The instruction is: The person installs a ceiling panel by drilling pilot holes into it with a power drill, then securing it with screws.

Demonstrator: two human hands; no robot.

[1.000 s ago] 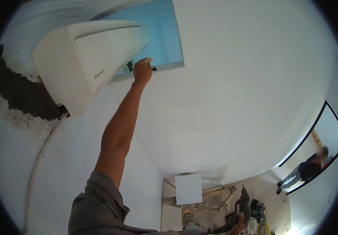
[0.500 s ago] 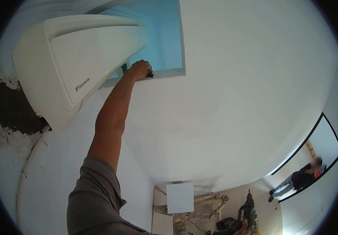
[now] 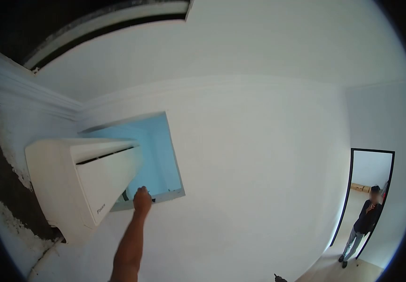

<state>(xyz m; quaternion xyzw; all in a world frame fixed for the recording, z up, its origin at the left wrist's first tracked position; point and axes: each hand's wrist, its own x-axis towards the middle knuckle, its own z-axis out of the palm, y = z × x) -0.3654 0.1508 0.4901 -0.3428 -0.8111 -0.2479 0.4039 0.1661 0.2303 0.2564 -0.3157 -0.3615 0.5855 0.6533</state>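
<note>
My left hand (image 3: pixel 142 199) reaches up to the sill of a blue-lined wall opening (image 3: pixel 158 160), its fingers closed. A small dark object (image 3: pixel 153 200) shows at the sill beside the fingers; whether they hold it or something else, I cannot make out. Just left of the hand is a white air conditioner (image 3: pixel 106 183), mounted on the wall and jutting across part of the opening. At the bottom edge only the tip of a power drill (image 3: pixel 279 278) shows. My right hand is out of view.
A person (image 3: pixel 365 218) in dark clothing stands by a black-framed doorway (image 3: pixel 352 188) at the right. Boxes (image 3: pixel 360 188) lie beyond it. Bare, damaged plaster (image 3: pixel 12 188) runs down the left wall, and a dark-framed gap (image 3: pixel 109 30) spans the upper left.
My view has tilted upward, so the opening and air conditioner sit lower. My right hand and most of the drill have dropped out of view. My left hand stays at the sill.
</note>
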